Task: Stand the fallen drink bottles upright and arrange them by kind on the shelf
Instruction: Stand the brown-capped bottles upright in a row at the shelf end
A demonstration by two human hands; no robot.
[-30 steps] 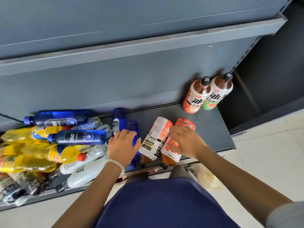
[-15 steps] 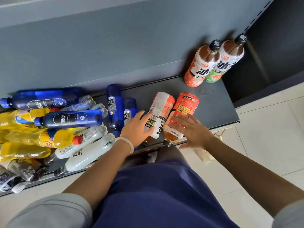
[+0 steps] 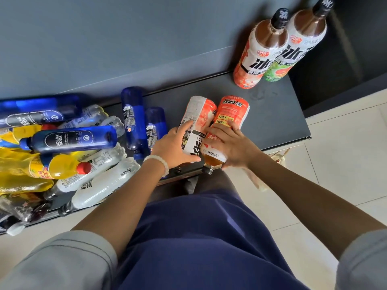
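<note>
Two iced tea bottles lie side by side on the dark shelf (image 3: 278, 122), caps toward me. My left hand (image 3: 174, 146) grips the white and peach one (image 3: 198, 116). My right hand (image 3: 228, 143) grips the orange one (image 3: 232, 110) near its neck. Two more tea bottles stand upright at the back right, one peach (image 3: 256, 57) and one green (image 3: 293, 53). Two blue soda bottles (image 3: 134, 118) lie just left of my left hand.
A heap of fallen bottles fills the shelf's left part: blue soda (image 3: 71, 139), yellow drinks (image 3: 60, 166) and clear white ones (image 3: 104, 187). The grey back panel (image 3: 125, 49) rises behind. Pale floor tiles (image 3: 345, 153) lie to the right.
My left hand left the blue bottles and moved right onto the white and peach tea bottle. My right hand slid down the orange bottle and closed round it. The camera came closer.
</note>
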